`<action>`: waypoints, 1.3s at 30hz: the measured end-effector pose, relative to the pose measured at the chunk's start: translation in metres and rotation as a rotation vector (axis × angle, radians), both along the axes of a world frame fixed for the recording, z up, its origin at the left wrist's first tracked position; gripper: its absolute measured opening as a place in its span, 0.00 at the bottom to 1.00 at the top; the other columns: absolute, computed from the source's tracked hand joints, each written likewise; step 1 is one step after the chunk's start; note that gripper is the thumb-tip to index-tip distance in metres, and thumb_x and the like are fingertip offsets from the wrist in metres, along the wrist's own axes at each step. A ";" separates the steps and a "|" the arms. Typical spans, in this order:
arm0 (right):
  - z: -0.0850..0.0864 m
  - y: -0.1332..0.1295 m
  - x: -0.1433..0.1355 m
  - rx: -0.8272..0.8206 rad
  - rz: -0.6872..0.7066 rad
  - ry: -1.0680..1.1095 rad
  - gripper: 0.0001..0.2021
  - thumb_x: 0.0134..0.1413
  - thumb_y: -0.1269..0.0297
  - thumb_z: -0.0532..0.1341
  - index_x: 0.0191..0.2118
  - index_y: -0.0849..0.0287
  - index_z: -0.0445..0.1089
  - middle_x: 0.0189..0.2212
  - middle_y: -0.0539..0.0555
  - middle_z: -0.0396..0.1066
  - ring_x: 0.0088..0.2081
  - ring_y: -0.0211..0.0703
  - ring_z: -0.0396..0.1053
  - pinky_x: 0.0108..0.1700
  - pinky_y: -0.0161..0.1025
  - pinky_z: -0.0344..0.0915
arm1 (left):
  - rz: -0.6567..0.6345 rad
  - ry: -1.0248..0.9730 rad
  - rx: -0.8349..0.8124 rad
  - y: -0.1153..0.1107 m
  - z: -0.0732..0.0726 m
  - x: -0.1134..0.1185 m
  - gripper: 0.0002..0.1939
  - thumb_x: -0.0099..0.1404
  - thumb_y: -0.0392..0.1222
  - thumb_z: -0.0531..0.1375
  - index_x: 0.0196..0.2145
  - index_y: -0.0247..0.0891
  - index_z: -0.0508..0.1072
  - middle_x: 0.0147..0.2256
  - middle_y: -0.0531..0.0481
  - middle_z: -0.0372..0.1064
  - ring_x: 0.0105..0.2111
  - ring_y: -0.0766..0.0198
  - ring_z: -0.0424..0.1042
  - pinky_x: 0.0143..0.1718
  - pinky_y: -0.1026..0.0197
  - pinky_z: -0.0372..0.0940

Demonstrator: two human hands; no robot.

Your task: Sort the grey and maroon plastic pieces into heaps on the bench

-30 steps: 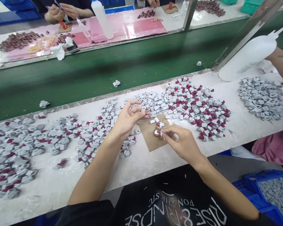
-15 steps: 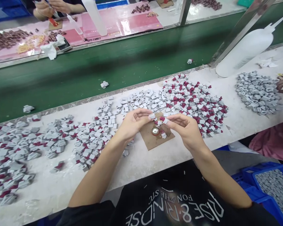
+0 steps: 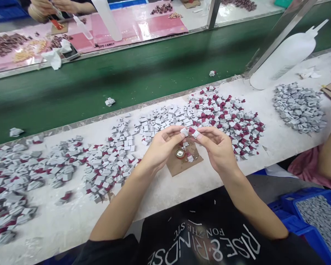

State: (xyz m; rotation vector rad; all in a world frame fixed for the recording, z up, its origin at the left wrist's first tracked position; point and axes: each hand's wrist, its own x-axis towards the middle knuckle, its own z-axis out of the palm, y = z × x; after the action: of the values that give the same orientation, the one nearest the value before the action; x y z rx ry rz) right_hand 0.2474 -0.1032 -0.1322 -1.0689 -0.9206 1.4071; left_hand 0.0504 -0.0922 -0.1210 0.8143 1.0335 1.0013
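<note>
Between the fingertips of my left hand is a small grey plastic piece. My right hand pinches a grey and dark-red plastic piece. The two pieces are close together; whether they touch I cannot tell. Under my hands lies a brown cardboard square on the white table. On it sit a small round dish with a shiny middle and a few loose pieces. Behind my hands spreads a heap of grey and dark-red pieces.
More pieces cover the table to the left. A green conveyor belt carrying a few pieces runs behind. A white bottle leans at right, beside a grey heap. Blue crates stand below. Co-workers' hands show across the belt.
My two hands have come closer together, bringing the held pieces near each other just above the cardboard. The pieces on the belt have shifted left.
</note>
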 end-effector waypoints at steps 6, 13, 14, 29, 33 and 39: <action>-0.001 0.000 -0.001 0.054 -0.003 -0.058 0.11 0.58 0.53 0.82 0.43 0.48 0.88 0.44 0.52 0.88 0.47 0.50 0.86 0.56 0.49 0.85 | -0.036 0.136 0.159 -0.001 0.000 -0.001 0.15 0.70 0.49 0.75 0.49 0.40 0.85 0.48 0.44 0.85 0.37 0.59 0.82 0.46 0.55 0.80; 0.003 0.002 -0.002 0.070 -0.003 -0.109 0.13 0.56 0.49 0.83 0.41 0.49 0.88 0.42 0.52 0.88 0.45 0.50 0.87 0.53 0.49 0.86 | -0.076 0.122 0.187 -0.001 -0.001 -0.003 0.15 0.71 0.49 0.75 0.49 0.38 0.85 0.42 0.44 0.85 0.40 0.57 0.84 0.47 0.55 0.81; 0.004 0.002 -0.002 0.075 0.002 -0.104 0.13 0.56 0.49 0.82 0.41 0.49 0.88 0.42 0.52 0.88 0.45 0.50 0.87 0.53 0.49 0.86 | -0.077 0.113 0.192 0.000 -0.002 -0.004 0.14 0.71 0.48 0.75 0.49 0.38 0.85 0.41 0.45 0.85 0.40 0.57 0.85 0.47 0.56 0.81; 0.010 0.010 0.002 0.088 0.145 -0.184 0.08 0.58 0.58 0.81 0.41 0.52 0.89 0.41 0.55 0.89 0.45 0.53 0.89 0.51 0.51 0.88 | -0.209 0.375 0.448 0.009 0.010 -0.019 0.06 0.74 0.42 0.68 0.46 0.41 0.84 0.45 0.44 0.83 0.44 0.55 0.84 0.49 0.52 0.81; 0.001 0.023 -0.003 0.103 0.167 -0.186 0.09 0.58 0.56 0.80 0.41 0.52 0.88 0.41 0.56 0.89 0.45 0.54 0.89 0.51 0.50 0.87 | -0.248 0.424 0.457 0.025 0.009 -0.023 0.06 0.74 0.42 0.66 0.45 0.42 0.83 0.44 0.45 0.82 0.42 0.55 0.84 0.46 0.53 0.81; 0.007 0.105 -0.001 0.203 0.207 -0.595 0.12 0.64 0.64 0.72 0.51 0.53 0.86 0.51 0.58 0.88 0.50 0.53 0.87 0.55 0.51 0.84 | -0.145 0.563 0.321 0.095 0.007 -0.027 0.09 0.70 0.40 0.67 0.46 0.40 0.84 0.43 0.44 0.85 0.41 0.54 0.84 0.48 0.52 0.79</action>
State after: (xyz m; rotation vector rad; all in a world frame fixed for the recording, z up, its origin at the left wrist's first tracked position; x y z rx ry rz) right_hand 0.2467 0.0019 -0.1253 -1.2874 -1.6059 1.1351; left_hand 0.0238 0.0028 -0.1138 1.4711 1.2789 0.8391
